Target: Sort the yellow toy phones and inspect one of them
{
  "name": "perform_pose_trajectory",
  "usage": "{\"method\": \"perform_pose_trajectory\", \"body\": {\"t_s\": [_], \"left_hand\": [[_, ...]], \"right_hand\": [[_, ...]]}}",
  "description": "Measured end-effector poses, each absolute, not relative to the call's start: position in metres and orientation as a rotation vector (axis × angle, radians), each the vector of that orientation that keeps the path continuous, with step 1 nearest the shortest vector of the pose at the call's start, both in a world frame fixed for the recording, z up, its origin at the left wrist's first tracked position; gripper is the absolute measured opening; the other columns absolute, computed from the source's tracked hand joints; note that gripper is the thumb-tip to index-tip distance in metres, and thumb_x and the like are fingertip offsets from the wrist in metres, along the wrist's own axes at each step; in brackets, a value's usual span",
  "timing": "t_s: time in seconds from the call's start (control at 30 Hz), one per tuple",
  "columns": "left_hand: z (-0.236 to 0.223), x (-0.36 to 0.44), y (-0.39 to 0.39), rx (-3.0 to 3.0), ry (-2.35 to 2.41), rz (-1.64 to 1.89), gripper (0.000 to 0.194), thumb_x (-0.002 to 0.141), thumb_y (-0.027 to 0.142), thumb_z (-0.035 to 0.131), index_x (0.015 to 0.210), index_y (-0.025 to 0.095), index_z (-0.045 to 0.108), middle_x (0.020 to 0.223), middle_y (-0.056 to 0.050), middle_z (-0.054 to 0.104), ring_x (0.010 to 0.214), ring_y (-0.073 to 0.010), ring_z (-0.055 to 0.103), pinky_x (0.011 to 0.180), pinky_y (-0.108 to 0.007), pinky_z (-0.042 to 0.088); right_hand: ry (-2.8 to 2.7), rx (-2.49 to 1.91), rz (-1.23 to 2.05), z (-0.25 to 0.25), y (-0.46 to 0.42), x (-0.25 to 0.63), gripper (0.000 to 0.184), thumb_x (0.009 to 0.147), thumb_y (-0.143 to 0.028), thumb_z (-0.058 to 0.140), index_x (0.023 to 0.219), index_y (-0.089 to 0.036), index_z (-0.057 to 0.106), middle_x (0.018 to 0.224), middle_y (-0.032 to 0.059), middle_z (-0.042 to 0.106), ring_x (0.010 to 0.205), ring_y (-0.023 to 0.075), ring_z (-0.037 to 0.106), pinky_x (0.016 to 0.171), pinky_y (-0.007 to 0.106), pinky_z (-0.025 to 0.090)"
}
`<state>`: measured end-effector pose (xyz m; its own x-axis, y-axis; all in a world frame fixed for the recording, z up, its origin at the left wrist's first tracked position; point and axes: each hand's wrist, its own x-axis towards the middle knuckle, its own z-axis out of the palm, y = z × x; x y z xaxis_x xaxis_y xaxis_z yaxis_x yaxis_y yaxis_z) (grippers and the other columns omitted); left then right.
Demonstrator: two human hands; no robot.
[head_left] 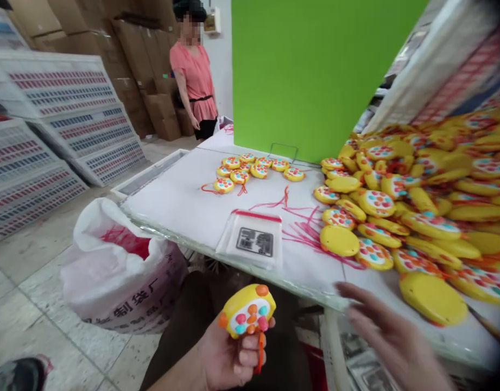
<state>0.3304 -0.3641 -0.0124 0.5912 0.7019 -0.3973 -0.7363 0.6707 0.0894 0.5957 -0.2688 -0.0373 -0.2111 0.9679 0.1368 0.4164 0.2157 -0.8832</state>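
Observation:
My left hand is closed around a yellow toy with coloured buttons, held below the table edge; an orange cord hangs from it between my fingers. My right hand is blurred, fingers stretched out and apart, holding nothing, just in front of the table edge near the pile of yellow toys. A stack of clear zip bags with a printed label lies on the white table ahead of me. Loose red cords are scattered beside the pile.
A small group of finished toys lies at the table's far side before a green board. A white sack stands on the floor at left. A person in a pink top stands behind. Stacked white trays lean at left.

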Motion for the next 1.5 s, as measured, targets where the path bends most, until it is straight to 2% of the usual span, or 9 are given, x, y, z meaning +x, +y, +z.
{"method": "perform_pose_trajectory", "body": {"t_s": [0.1,0.2,0.27,0.43,0.57,0.8,0.97,1.17,1.5], "left_hand": [[-0.015,0.337,-0.363,-0.081,0.503,0.745,0.037,0.06,0.031,0.074,0.084,0.007,0.061,0.056,0.001,0.051,0.046,-0.0071,0.048,0.036,-0.013,0.026],[-0.016,0.334,-0.37,0.043,0.747,0.751,0.041,0.065,0.046,0.067,0.075,0.007,0.06,0.06,-0.005,0.057,0.053,-0.0141,0.057,0.035,-0.016,0.032],[-0.012,0.327,-0.376,0.19,0.996,0.865,0.052,0.074,0.056,0.053,0.085,0.006,0.061,0.071,-0.011,0.062,0.064,-0.0196,0.061,0.04,-0.02,0.04],[0.015,0.314,-0.379,0.605,1.325,1.089,0.045,0.082,0.048,0.05,0.11,0.013,0.053,0.091,-0.011,0.063,0.081,-0.0198,0.06,0.056,-0.024,0.048],[0.026,0.316,-0.373,0.819,1.292,0.998,0.044,0.076,0.043,0.062,0.107,0.013,0.054,0.08,-0.006,0.062,0.066,-0.0161,0.059,0.047,-0.02,0.044],[0.016,0.312,-0.38,0.872,1.203,1.148,0.043,0.064,0.025,0.075,0.099,0.014,0.053,0.084,-0.002,0.059,0.075,-0.0159,0.057,0.068,-0.026,0.047],[0.018,0.305,-0.382,0.884,1.272,1.228,0.046,0.068,0.029,0.071,0.106,0.015,0.05,0.089,-0.003,0.059,0.077,-0.0159,0.056,0.069,-0.026,0.047],[0.02,0.302,-0.388,0.905,1.23,1.226,0.042,0.076,0.036,0.064,0.11,0.016,0.05,0.093,-0.004,0.059,0.085,-0.0179,0.055,0.074,-0.027,0.046],[0.011,0.294,-0.393,0.961,1.285,1.207,0.035,0.084,0.04,0.053,0.113,0.021,0.052,0.102,-0.003,0.059,0.09,-0.0175,0.054,0.078,-0.026,0.045]], "right_hand": [[-1.7,-0.84,1.46,-0.016,-0.291,0.523,0.044,0.079,-0.041,0.058,0.119,-0.023,0.054,0.116,0.0086,0.062,0.105,0.0244,0.057,0.089,0.036,0.048],[-1.404,-0.744,1.813,-0.007,-0.304,0.476,0.036,0.083,-0.041,0.053,0.111,-0.018,0.057,0.102,0.0082,0.066,0.088,0.0211,0.063,0.074,0.032,0.053],[-1.208,-0.782,1.883,-0.011,-0.307,0.464,0.035,0.082,-0.044,0.055,0.103,-0.016,0.059,0.091,0.0069,0.068,0.078,0.0201,0.064,0.067,0.029,0.053],[-1.197,-0.849,1.837,-0.023,-0.31,0.46,0.04,0.077,-0.046,0.061,0.101,-0.014,0.061,0.086,0.0072,0.067,0.079,0.0229,0.063,0.066,0.031,0.053],[-1.293,-0.903,1.766,-0.021,-0.316,0.454,0.046,0.08,-0.047,0.057,0.111,-0.013,0.058,0.095,0.0095,0.067,0.08,0.0224,0.063,0.072,0.034,0.054],[-1.488,-0.885,1.666,-0.011,-0.326,0.45,0.037,0.086,-0.042,0.05,0.111,-0.017,0.061,0.109,0.009,0.065,0.1,0.0231,0.06,0.087,0.032,0.049],[-1.313,-0.732,1.749,-0.025,-0.332,0.452,0.041,0.08,-0.038,0.06,0.118,-0.021,0.056,0.12,0.0095,0.059,0.107,0.0248,0.057,0.089,0.036,0.048],[-1.228,-0.822,1.725,-0.031,-0.341,0.448,0.041,0.073,-0.032,0.068,0.11,-0.018,0.058,0.109,0.0089,0.065,0.097,0.0245,0.062,0.085,0.034,0.051],[-1.125,-0.864,1.67,-0.025,-0.344,0.434,0.041,0.069,-0.046,0.068,0.098,-0.017,0.065,0.097,0.0095,0.069,0.089,0.0263,0.064,0.078,0.032,0.054]]}}
